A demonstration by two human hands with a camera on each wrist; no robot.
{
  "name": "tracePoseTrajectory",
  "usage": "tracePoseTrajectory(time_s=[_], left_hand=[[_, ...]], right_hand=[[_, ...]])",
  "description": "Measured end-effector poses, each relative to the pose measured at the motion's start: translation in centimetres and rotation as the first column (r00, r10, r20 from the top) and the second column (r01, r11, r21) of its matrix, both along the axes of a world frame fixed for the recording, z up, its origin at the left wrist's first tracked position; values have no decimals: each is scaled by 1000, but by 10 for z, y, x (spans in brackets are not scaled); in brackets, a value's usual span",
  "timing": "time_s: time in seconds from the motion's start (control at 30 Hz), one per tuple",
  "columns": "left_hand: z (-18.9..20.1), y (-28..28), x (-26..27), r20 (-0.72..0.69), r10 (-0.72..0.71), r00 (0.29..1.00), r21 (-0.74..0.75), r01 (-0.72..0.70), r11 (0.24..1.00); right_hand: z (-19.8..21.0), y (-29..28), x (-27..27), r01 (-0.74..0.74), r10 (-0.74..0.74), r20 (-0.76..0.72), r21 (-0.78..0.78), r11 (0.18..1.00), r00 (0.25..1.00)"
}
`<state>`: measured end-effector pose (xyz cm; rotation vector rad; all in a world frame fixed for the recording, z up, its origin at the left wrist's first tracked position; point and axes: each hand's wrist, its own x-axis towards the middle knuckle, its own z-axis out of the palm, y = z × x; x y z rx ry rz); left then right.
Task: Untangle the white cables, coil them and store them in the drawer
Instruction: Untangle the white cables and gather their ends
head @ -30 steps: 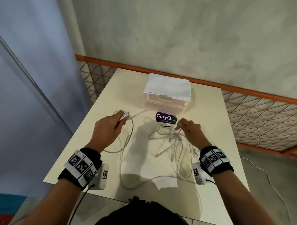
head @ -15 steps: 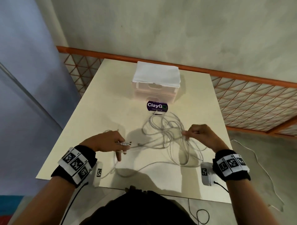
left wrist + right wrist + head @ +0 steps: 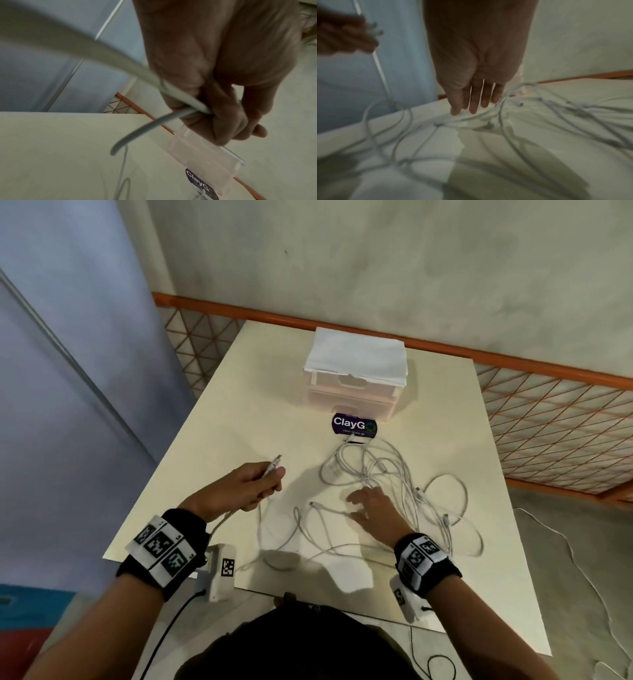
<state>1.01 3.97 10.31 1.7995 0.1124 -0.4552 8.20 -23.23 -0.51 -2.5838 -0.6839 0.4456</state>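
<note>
Scene dimly, evenly lit; soft shadows are cast toward the near table [image 3: 219, 412] edge. Wrist views are motion-blurred, dark; edges are bent by wide-angle distortion.

Bare room — plaster wall [image 3: 376, 251], table [image 3: 239, 412]

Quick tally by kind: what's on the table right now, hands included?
Hands: 2 (left hand gripping a cable end, right hand open)
Cable tangle: 1, strands uncountable
Drawer unit: 1
White sheet on it: 1
ClayGo label: 1
Total: 6
</note>
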Motion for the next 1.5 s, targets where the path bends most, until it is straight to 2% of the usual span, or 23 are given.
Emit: tracePoseTrajectory(time_s=[0.07,0.1,0.13,0.17,0.2,0.23,0.3,0.4,0.6,0.67,0.7,0.77,0.8,0.9,0.97,1.03,1.1,1.17,1.23,1.3,1.37,1.47,1.5], left_hand=[[-2,1,-1,-13,51,999,-98,-52,994],[-5,2,-1,-16,77,997,-125,-78,989],[-8,2,-1,-16,104,994,-137,-105,985],[-10,2,-1,-10,135,991,-134,-135,982],[-12,1,-1,-2,163,987,-126,-162,979],[-14,0,0,15,188,982,-111,-185,976],[-18,-5,3,64,241,969,-94,-234,968],[-18,-20,11,110,351,930,-167,-331,929],[-9,-36,29,250,481,841,-211,-437,874],[-3,-32,35,252,589,768,-272,-529,804],[1,-26,37,226,645,730,-366,-550,751],[11,-11,38,177,718,673,-548,-539,640],[14,-2,38,193,736,649,-572,-534,622],[15,9,34,327,718,615,-480,-546,687],[10,3,29,414,654,633,-343,-557,756],[5,-8,27,493,536,685,-183,-521,834],[-2,-20,29,517,352,780,-18,-401,916],[-8,-32,32,455,147,879,129,-228,965],[-12,-40,35,405,39,914,185,-124,975],[-11,-36,35,446,106,889,157,-194,968],[-3,-23,35,528,256,810,121,-369,921],[6,12,36,573,520,634,12,-641,768],[5,24,36,563,569,599,19,-698,716]], right_hand=[[-12,16,-2,-66,65,-12,-246,967,998],[-15,19,0,-76,74,-19,-315,946,997],[-12,22,2,-67,60,-32,-295,953,998],[-5,27,6,-37,26,-59,-193,980,998],[7,32,9,24,-26,-101,-27,999,995],[22,38,12,100,-77,-151,156,983,986],[56,55,12,202,-99,-251,426,882,963],[95,81,3,142,42,-284,595,791,958],[94,97,-12,-17,213,-324,515,857,922],[88,87,-12,-80,257,-357,442,893,898],[82,77,-11,-115,266,-363,387,915,893],[69,52,-5,-143,241,-371,272,952,897],[62,38,0,-137,213,-360,224,965,908],[52,2,19,-24,84,-333,180,983,939],[59,-9,32,-12,52,-282,143,990,958],[74,-4,37,-80,100,-180,116,990,979],[95,15,35,-175,191,-102,151,973,976],[114,39,31,-244,262,-47,238,940,964],[131,55,29,-249,261,6,319,914,965],[139,53,34,-206,220,-2,350,914,975],[133,33,42,-151,176,-60,295,944,983],[102,-18,56,-33,64,-170,184,982,983],[91,-35,58,26,12,-213,176,984,977]])
